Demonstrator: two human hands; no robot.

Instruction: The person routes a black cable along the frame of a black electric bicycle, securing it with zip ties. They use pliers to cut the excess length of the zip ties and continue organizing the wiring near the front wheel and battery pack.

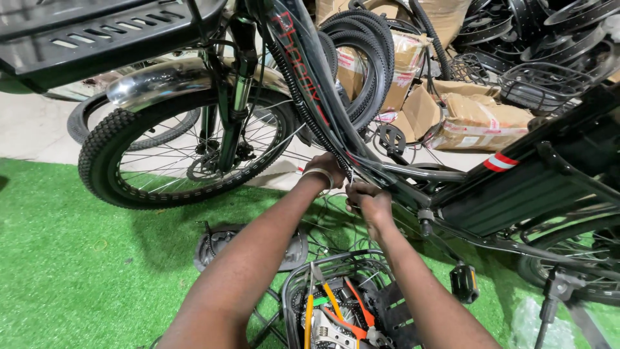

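A big black bike (pixel 361 129) stands on green grass mat (pixel 71 258). Its front wheel (pixel 187 152) is on the left, with a shiny fender (pixel 161 81) over it. Behind the bike lie brown boxes (pixel 478 119) and a stack of black tires (pixel 361 58). A wire basket (pixel 342 304) sits low down near the arms, with tools with orange handles inside. Both hands meet at the bike's frame, low down in the middle. The left hand (pixel 326 169) wears a bangle and rests on the frame beside a bunch of thin wires (pixel 352 171). I cannot tell how its fingers sit. The right hand (pixel 367 201) is just beside it, fingers curled in tight under the frame. A black pedal (pixel 464 282) hangs at the right.
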